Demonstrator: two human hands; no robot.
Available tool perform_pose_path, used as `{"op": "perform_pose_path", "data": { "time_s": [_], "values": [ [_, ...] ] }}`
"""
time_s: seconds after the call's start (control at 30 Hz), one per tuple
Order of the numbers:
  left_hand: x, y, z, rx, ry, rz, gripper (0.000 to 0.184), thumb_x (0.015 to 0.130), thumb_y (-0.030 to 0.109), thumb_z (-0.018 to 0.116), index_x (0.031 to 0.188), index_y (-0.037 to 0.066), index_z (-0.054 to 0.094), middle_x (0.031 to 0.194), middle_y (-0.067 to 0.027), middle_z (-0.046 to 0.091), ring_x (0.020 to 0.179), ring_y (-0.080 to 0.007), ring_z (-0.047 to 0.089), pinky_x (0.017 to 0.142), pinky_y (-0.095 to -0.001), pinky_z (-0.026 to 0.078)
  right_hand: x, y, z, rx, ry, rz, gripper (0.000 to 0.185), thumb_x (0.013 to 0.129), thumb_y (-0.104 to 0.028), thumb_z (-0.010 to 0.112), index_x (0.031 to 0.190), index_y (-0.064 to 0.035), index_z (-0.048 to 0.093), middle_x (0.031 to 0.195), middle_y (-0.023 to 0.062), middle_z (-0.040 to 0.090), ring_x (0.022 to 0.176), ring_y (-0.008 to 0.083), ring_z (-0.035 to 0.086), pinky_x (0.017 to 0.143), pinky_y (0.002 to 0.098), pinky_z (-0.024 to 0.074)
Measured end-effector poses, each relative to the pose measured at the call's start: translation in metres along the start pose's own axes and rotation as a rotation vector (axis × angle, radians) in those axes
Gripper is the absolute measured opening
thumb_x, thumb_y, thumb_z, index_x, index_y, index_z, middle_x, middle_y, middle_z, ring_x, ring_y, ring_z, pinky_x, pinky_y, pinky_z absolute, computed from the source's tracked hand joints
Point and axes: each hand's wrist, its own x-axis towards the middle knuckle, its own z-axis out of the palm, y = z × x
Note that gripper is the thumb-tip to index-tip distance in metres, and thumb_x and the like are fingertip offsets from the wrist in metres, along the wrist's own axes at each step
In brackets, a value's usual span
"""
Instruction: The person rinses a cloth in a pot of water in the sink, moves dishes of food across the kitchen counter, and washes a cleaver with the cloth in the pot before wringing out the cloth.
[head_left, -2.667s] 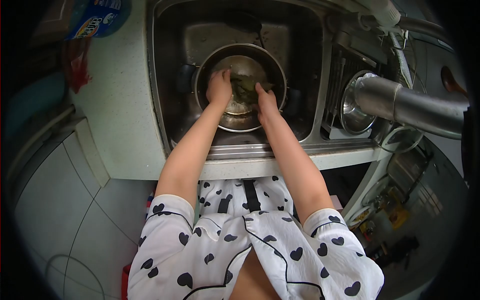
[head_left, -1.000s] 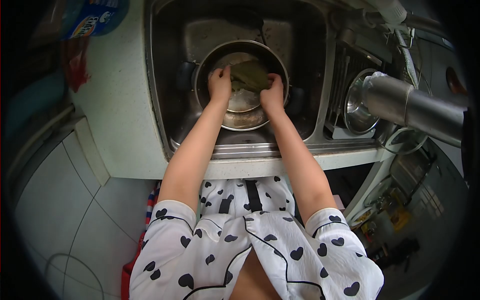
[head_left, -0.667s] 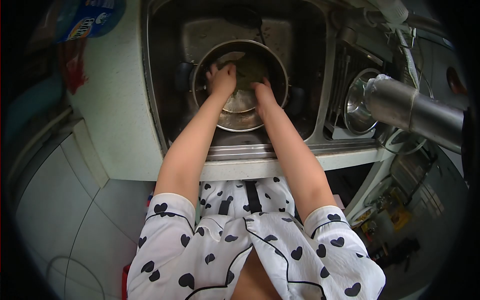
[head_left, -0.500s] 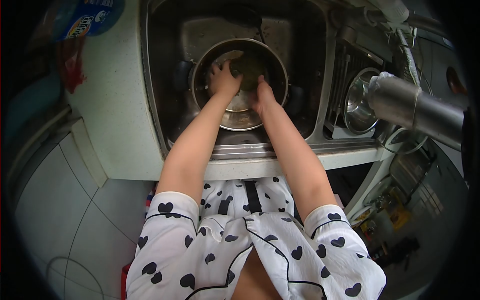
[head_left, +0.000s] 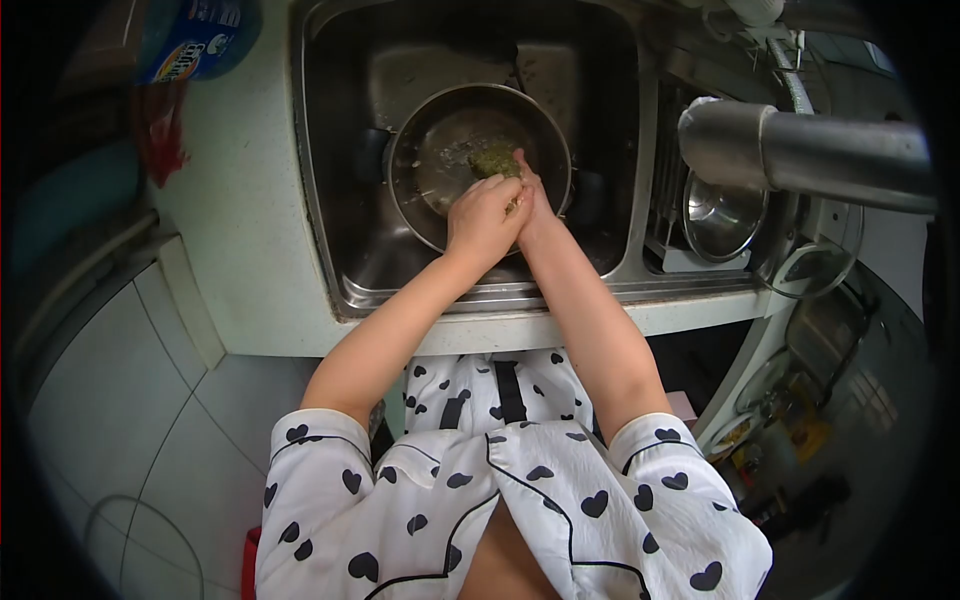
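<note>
A wet, dark green clump [head_left: 493, 161] is pressed between my two hands over a steel pot [head_left: 418, 210]. It looks like soft plant matter, though its exact kind is unclear. The fingers of my left hand [head_left: 484, 214] curl over its near side. My right hand [head_left: 536, 203] cups it from the right, thumb side up, its palm partly hidden by the left. Some shiny liquid and small bits show on the pot's bottom. The pot stands in a metal sink [head_left: 335, 140], a dark handle on either side.
A steel bowl [head_left: 722, 222] sits right of the sink in a rack, below a thick metal pipe [head_left: 830, 150]. On the left counter [head_left: 245, 180] stand a blue-labelled bottle [head_left: 195, 45] and a red plastic bag [head_left: 160, 135]. A glass lid [head_left: 815, 265] hangs near the right edge.
My hands were apart inside the pot, with the green matter lying beyond them. Now they have come together at its right side, squeezing the clump between them. The view has shifted slightly.
</note>
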Motion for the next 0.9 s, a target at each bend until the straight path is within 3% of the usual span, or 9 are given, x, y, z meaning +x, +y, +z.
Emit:
{"op": "perform_pose_path", "data": {
  "time_s": [0.17,0.3,0.33,0.43,0.47,0.57,0.73,0.83,0.9],
  "values": [
    [0.027,-0.03,0.007,0.011,0.08,-0.161,0.028,0.087,0.029,0.048,0.081,0.003,0.059,0.088,-0.0166,0.06,0.083,-0.0386,0.056,0.069,-0.046,0.043,0.002,0.008,0.0,-0.277,0.231,-0.108,0.05,0.096,-0.044,0.032,0.115,-0.0022,0.05,0.102,0.0095,0.06,0.092,0.0222,0.058,0.08,0.0372,0.0468],
    [0.039,-0.067,0.006,-0.058,0.118,-0.3,0.033,0.086,0.032,0.052,0.078,0.001,0.06,0.077,-0.0191,0.061,0.076,-0.0399,0.057,0.066,-0.043,0.044,-0.003,0.001,-0.007,-0.459,0.163,-0.241,0.05,0.09,-0.04,0.052,0.117,0.001,0.047,0.105,0.0121,0.058,0.094,0.0202,0.058,0.081,0.032,0.0471],
    [0.038,-0.072,0.003,-0.126,0.169,-0.318,0.034,0.085,0.033,0.055,0.076,0.001,0.059,0.07,-0.0203,0.059,0.071,-0.0387,0.058,0.063,-0.0409,0.044,-0.007,-0.002,-0.01,-0.467,0.013,-0.263,0.044,0.085,-0.023,0.063,0.12,-0.004,0.045,0.107,0.0085,0.058,0.097,0.0187,0.058,0.08,0.0305,0.0479],
    [0.037,-0.08,-0.005,-0.193,0.252,-0.375,0.031,0.081,0.032,0.062,0.078,0.001,0.06,0.076,-0.0183,0.062,0.074,-0.0321,0.061,0.066,-0.0375,0.044,-0.007,-0.01,-0.023,-0.636,0.079,-0.266,0.053,0.078,-0.005,0.067,0.123,-0.0015,0.04,0.111,0.0098,0.055,0.101,0.0206,0.056,0.084,0.0304,0.0465],
    [0.035,-0.083,-0.006,-0.223,0.253,-0.369,0.031,0.081,0.032,0.063,0.081,0.001,0.061,0.078,-0.0176,0.063,0.076,-0.0309,0.061,0.068,-0.0367,0.045,-0.002,-0.012,-0.029,-0.591,0.051,-0.254,0.063,0.071,0.011,0.059,0.128,0.0007,0.034,0.114,0.0117,0.053,0.104,0.0232,0.055,0.089,0.0318,0.0444],
    [0.033,-0.087,-0.007,-0.296,0.227,-0.356,0.032,0.079,0.032,0.065,0.091,0.002,0.064,0.084,-0.0163,0.065,0.083,-0.0279,0.062,0.073,-0.0346,0.046,-0.009,-0.015,-0.025,-0.572,0.128,-0.283,0.068,0.066,0.018,0.047,0.13,0.0015,0.033,0.116,0.0141,0.052,0.106,0.0242,0.054,0.092,0.0325,0.0425],
    [0.028,-0.08,-0.024,-0.111,-0.139,-0.375,0.044,0.074,0.035,0.069,0.103,0.002,0.064,0.095,-0.0184,0.064,0.09,-0.0278,0.062,0.079,-0.0329,0.046,-0.009,-0.021,-0.028,-0.614,0.084,-0.46,0.067,0.059,0.019,0.035,0.122,0.0012,0.047,0.114,0.0154,0.054,0.108,0.0229,0.052,0.091,0.0276,0.0403],
    [0.027,-0.071,-0.037,-0.096,-0.316,-0.397,0.044,0.071,0.033,0.068,0.097,-0.002,0.063,0.092,-0.0182,0.064,0.09,-0.0312,0.062,0.079,-0.0343,0.046,-0.009,-0.025,-0.029,-0.662,0.086,-0.565,0.063,0.059,0.017,0.032,0.115,0.0008,0.055,0.111,0.0136,0.057,0.106,0.0227,0.054,0.093,0.0277,0.0389],
    [0.026,-0.067,-0.035,-0.031,-0.087,-0.407,0.04,0.071,0.028,0.066,0.097,-0.002,0.061,0.096,-0.0186,0.062,0.091,-0.0323,0.06,0.079,-0.0357,0.046,-0.003,-0.024,-0.034,-0.767,0.112,-0.668,0.063,0.06,0.016,0.032,0.118,0.0008,0.053,0.112,0.0146,0.057,0.107,0.0246,0.053,0.094,0.0285,0.038]
  ]
}}
